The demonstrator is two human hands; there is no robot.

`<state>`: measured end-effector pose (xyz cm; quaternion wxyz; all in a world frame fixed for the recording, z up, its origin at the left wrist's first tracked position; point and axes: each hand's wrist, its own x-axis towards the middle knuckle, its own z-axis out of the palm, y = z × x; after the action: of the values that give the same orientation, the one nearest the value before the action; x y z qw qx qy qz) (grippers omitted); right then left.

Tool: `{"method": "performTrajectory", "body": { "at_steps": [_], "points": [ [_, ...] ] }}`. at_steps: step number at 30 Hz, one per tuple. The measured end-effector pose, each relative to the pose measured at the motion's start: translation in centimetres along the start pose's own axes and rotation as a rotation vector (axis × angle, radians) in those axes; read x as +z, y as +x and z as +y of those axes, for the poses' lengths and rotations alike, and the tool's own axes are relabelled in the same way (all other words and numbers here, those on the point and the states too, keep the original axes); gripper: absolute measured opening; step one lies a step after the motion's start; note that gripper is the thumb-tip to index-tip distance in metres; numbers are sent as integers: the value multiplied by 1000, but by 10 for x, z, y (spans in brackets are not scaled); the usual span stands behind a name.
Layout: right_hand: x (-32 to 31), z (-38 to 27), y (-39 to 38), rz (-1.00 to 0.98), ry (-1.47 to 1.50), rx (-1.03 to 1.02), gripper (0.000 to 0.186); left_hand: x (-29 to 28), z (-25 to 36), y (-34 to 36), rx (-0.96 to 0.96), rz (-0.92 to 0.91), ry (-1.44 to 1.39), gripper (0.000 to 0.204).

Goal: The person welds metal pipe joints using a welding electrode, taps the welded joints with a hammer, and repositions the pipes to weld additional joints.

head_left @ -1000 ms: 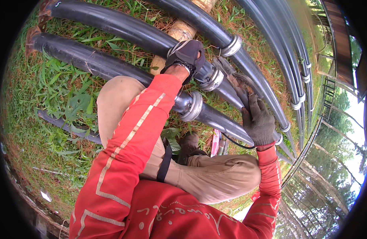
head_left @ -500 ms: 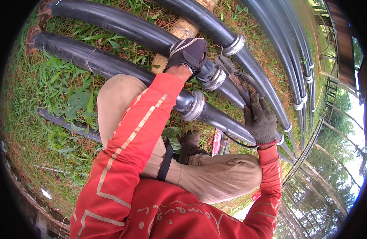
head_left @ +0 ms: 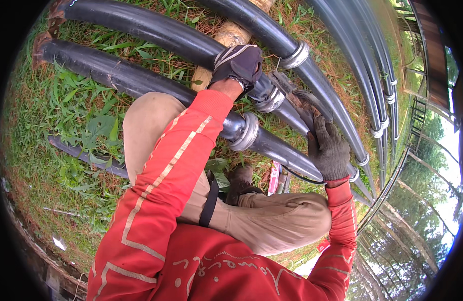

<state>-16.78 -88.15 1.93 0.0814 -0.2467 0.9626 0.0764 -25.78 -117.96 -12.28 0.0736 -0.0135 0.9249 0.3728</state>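
Both my gloved hands work at the black pipes on the grass.

My left hand point(head_left: 237, 64) closes around the middle pipe point(head_left: 156, 35) beside its metal coupling point(head_left: 270, 100); my right hand point(head_left: 329, 150) grips a rusty tool point(head_left: 297, 100) there.

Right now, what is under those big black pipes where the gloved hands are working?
Grass and a pale log lying crosswise under the black pipes. The left hand covers the pipe where it grips, so what lies beneath it is hidden.
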Motion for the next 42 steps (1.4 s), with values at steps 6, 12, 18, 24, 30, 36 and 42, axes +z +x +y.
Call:
{"method": "performTrajectory", "body": {
  "at_steps": [6, 12, 18, 24, 30, 36, 42],
  "points": [
    [-2, -4, 5, 83, -37, -76, 55, 0, 0, -1, 11, 63, -2, 23],
    [7, 3, -3, 82, 46, -32, 57, -22, 17, -19, -75, 85, -6, 23],
    [3, -3, 5, 81, 2, -15, 53, 2, 1, 2, -29, 40, -14, 21],
    [2, -2, 5, 24, 60, 58, 53, 8, -4, 4, -27, 41, -34, 22],
    [3, -2, 7, 72, 113, 64, 54, 8, -6, 5, -1, 48, -43, 21],
    [7, 6, -1, 139, 149, 0, 56, 5, -6, 7, 4, 3, -41, 21],
    [6, 7, -1, 85, 115, 45, 58, 6, -7, 6, 5, 32, -55, 19]
  ]
}}
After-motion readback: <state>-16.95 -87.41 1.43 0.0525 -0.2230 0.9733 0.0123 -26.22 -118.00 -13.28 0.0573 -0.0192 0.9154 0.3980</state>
